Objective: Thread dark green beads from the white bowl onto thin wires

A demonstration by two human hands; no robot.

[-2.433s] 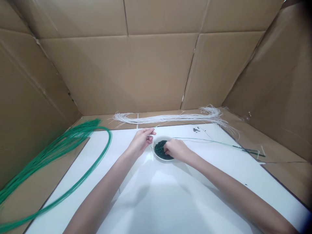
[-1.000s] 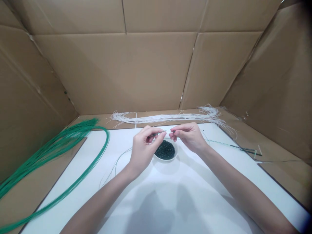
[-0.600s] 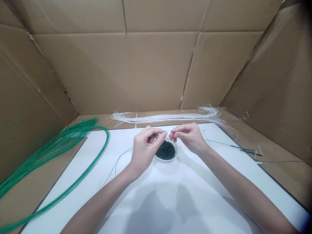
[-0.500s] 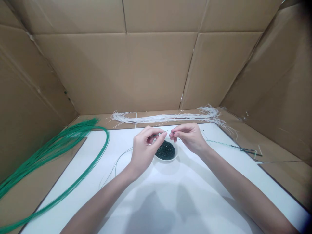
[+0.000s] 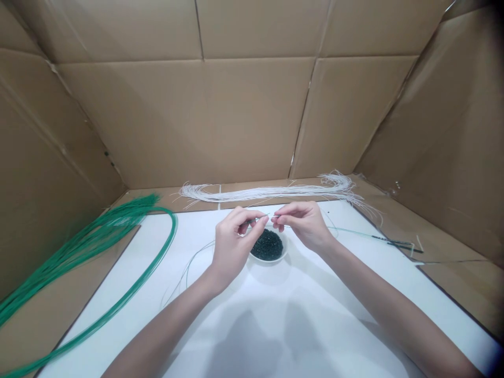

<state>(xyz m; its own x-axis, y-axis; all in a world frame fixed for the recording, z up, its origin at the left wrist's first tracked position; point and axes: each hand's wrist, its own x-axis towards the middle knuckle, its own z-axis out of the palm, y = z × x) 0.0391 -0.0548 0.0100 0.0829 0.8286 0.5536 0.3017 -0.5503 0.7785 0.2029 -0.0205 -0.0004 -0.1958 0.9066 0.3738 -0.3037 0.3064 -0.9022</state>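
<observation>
Left hand pinches wire, tip toward three o'clock; right hand pinches dark speck, perhaps bead. Align both steadily, bowl at six o'clock.

creased brown cardboard walls | white tabletop | soft light

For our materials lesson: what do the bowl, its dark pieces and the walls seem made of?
Bowl: smooth, pale rim suggests plastic or ceramic. Dark pieces: glossy, perhaps glass or plastic, judging by glints. Walls: matte, apparently cardboard, from brown creased panels.
</observation>
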